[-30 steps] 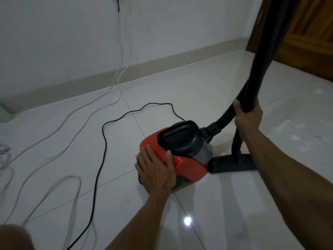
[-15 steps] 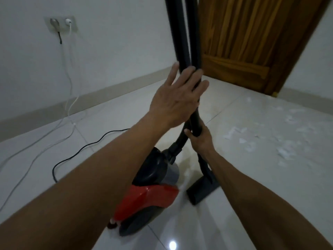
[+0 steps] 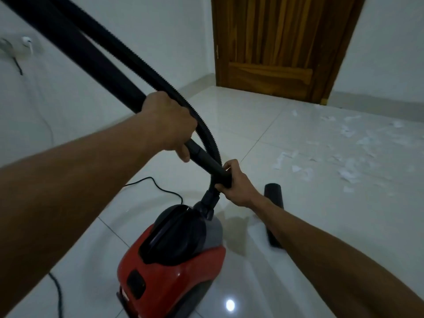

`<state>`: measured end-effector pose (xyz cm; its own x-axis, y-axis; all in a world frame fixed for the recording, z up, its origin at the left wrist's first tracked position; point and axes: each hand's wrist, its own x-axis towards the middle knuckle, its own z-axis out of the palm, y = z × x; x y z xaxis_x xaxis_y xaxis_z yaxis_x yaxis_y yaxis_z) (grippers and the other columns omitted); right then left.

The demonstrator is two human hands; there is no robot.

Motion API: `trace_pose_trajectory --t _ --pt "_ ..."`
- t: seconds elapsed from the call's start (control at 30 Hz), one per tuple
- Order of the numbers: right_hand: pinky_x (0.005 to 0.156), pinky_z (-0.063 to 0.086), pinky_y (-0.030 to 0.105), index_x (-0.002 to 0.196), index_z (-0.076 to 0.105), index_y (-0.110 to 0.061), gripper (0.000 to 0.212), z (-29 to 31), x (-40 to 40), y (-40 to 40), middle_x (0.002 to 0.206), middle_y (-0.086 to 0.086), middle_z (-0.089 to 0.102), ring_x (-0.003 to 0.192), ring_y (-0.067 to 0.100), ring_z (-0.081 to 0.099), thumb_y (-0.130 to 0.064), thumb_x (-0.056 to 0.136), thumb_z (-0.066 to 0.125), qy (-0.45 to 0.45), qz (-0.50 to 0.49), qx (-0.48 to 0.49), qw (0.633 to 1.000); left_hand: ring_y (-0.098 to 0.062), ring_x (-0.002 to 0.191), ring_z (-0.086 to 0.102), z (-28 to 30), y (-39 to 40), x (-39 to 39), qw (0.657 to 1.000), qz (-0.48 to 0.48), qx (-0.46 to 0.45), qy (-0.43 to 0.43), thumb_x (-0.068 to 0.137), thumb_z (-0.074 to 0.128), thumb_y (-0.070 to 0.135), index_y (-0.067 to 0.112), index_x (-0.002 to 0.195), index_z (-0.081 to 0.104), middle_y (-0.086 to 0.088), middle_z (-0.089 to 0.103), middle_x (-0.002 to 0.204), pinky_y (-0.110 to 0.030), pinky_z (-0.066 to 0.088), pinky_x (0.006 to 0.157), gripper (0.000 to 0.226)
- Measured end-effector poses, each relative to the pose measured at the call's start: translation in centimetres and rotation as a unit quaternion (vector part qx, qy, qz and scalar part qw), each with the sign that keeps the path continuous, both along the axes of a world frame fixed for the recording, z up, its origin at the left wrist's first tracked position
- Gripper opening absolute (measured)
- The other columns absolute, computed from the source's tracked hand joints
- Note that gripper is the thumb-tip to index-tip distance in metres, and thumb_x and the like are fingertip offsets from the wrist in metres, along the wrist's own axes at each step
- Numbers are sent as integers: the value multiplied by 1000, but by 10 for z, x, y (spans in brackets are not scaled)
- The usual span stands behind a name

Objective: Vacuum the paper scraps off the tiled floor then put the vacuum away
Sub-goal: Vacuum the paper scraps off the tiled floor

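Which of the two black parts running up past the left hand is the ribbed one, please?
The flexible hose, on the right side of the left hand; its surface is ridged and it curves down to the red vacuum, while the wand is smooth and straight.

Glossy pale tiled floor [image 3: 263, 125] mirroring one bright ceiling-light spot [image 3: 230, 304] | plain white walls [image 3: 160, 42] with a pale skirting strip [image 3: 197, 84] | closed brown wooden door [image 3: 282, 42] at the far corner | white wall socket [image 3: 20, 45] at left, blurred | dim, bluish room light

Glossy, reflective tiled floor [image 3: 286, 134], shiny red plastic vacuum body [image 3: 174, 278], ribbed black hose [image 3: 202, 125], smooth matt wand [image 3: 96, 65], grained varnished wooden door [image 3: 282, 42], scraps [image 3: 298, 168] seemingly paper.
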<state>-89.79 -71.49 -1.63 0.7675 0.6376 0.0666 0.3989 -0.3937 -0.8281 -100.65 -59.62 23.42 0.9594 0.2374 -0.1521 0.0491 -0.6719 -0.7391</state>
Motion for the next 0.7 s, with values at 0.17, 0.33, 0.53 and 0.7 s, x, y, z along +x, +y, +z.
trace_pose_trajectory --t 0.17,0.33,0.53,0.7 --pt "91 40 36 127 39 -25 65 22 -52 4 120 -9 40 111 18 42 -7 72 68 -30 -109 2 994 -21 82 60 -7 7 -9 994 32 -96 49 76 55 75 23 104 61 5 49 77 -34 48 73 59" --pt "92 43 32 142 38 -19 53 98 -111 10 120 7 55 97 15 55 -24 92 52 415 -367 158 818 -21 93 62 16 -7 -26 976 64 -181 104 87 61 51 20 111 64 0 62 94 -31 39 67 40" --pt "64 57 33 125 52 -6 38 163 -120 12 97 14 67 73 25 66 -30 95 56 628 -377 154 663 -22 98 61 51 -23 -37 939 126 -279 155 92 57 35 18 114 62 -1 63 107 -31 40 68 28" --pt "61 54 33 124 45 -11 31 189 -120 21 84 12 59 66 21 58 -13 95 55 633 -417 124 640 -23 90 63 58 -26 -38 898 159 -370 179 92 55 31 14 111 61 -3 62 94 -34 51 76 26"
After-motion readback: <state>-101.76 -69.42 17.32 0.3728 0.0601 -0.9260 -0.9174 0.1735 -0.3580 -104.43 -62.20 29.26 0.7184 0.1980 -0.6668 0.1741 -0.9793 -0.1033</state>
